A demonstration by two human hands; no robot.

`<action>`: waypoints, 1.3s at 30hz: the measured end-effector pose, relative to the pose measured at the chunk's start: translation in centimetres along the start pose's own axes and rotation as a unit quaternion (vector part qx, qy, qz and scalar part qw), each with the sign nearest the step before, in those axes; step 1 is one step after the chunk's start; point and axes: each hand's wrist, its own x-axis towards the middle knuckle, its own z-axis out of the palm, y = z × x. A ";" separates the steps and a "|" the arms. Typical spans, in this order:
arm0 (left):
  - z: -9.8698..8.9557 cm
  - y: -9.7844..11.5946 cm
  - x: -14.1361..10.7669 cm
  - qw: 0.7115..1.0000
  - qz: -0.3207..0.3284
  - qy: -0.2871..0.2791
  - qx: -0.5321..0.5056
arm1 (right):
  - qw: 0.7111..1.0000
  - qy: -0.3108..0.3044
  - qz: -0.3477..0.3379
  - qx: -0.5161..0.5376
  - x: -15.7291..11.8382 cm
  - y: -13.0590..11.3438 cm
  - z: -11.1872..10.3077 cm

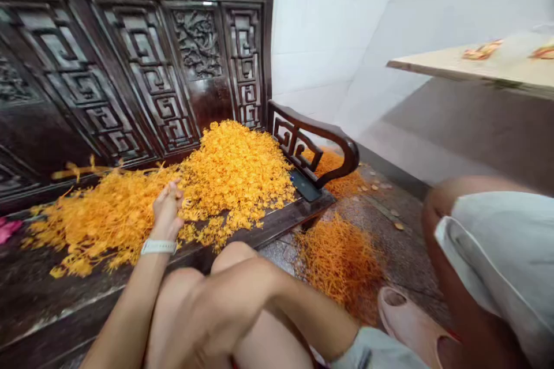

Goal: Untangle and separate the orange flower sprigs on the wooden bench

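Note:
My left hand (168,207), with a pale band on its wrist, is over the near edge of a heap of orange-yellow plastic pieces (242,167) on a dark wooden bench (277,222). Its fingers are curled together, and what they hold, if anything, is too small to make out. Left of it lies a looser, stringy orange pile (108,213). My right hand (203,323) is low over my legs, smeared by motion, so its fingers cannot be read.
The bench has a carved back (212,92) and a curved armrest (346,155), with a dark phone (305,185) beside it. Orange strands (341,259) cover part of the floor. Another person's bent leg (437,207) is at the right, below a pale tabletop (450,64). Something pink (7,229) lies far left.

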 end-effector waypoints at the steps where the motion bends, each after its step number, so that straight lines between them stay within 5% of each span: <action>1: 0.0 0.2 -0.2 0.999 -0.019 -0.013 -0.024 | 0.999 0.028 -0.021 0.004 -0.6 -0.6 -1.4; 4: 0.1 0.7 -0.8 0.996 -0.056 -0.031 -0.067 | 0.980 0.178 -0.084 0.037 -2.0 -2.0 -5.7; 7: 0.5 1.2 -1.5 0.996 -0.067 -0.012 -0.065 | 0.883 0.433 -0.150 0.104 -2.0 -2.0 -9.3; 9: 0.7 1.3 -1.9 0.998 -0.052 -0.002 -0.042 | 0.831 0.527 -0.139 0.115 -1.4 -0.9 -10.5; 16: 2.7 1.4 -3.5 0.998 -0.008 -0.024 -0.059 | 0.868 0.491 0.043 0.052 0.2 4.6 -8.1; 19: 4.4 1.9 -4.6 0.997 -0.009 -0.054 -0.058 | 0.856 0.508 -0.013 0.092 0.7 5.0 -8.0; 25: 5.0 2.7 -5.8 0.988 0.008 -0.149 -0.049 | 0.767 0.619 -0.157 0.056 1.6 3.6 -10.3; 33: 3.3 2.8 -5.7 0.970 0.006 -0.243 0.022 | 0.731 0.648 -0.106 -0.184 -1.1 2.5 -12.6; 36: 3.0 2.3 -5.0 0.974 0.046 -0.215 0.051 | 0.720 0.638 -0.070 -0.264 -2.6 2.4 -12.8; 39: 3.1 1.8 -4.5 0.984 0.076 -0.155 0.035 | 0.749 0.606 -0.036 -0.265 -2.9 2.4 -11.8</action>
